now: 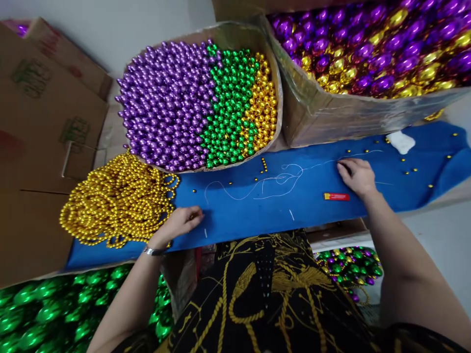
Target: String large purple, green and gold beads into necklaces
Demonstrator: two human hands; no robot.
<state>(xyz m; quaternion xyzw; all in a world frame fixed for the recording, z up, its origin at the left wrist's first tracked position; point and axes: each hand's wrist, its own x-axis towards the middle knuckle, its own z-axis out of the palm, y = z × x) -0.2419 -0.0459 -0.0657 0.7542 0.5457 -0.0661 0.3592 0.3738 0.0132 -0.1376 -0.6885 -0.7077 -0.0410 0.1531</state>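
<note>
My left hand (pixel 182 223) lies near the table's front edge, beside a heap of gold bead strings (pixel 117 201). Its fingers are loosely curved, with a small gap to the thumb and nothing visible between them. Farther right, my right hand (pixel 357 177) has its fingers bent, and the fingertips pinch down at a thin white thread (pixel 318 164). That thread runs leftward into a loose tangle on the blue cloth (pixel 243 215). A red and yellow lighter (pixel 336 196) sits just below and left of the right hand. A short row of gold beads (pixel 264 165) lies above the tangle.
Behind the cloth stands a carton (pixel 278 98) of purple, green and gold beads. Next to it is a bigger box (pixel 331 115) of purple and gold beads. Loose gold beads and a white scrap (pixel 402 142) lie at right. Large green beads (pixel 47 309) fill the lower left.
</note>
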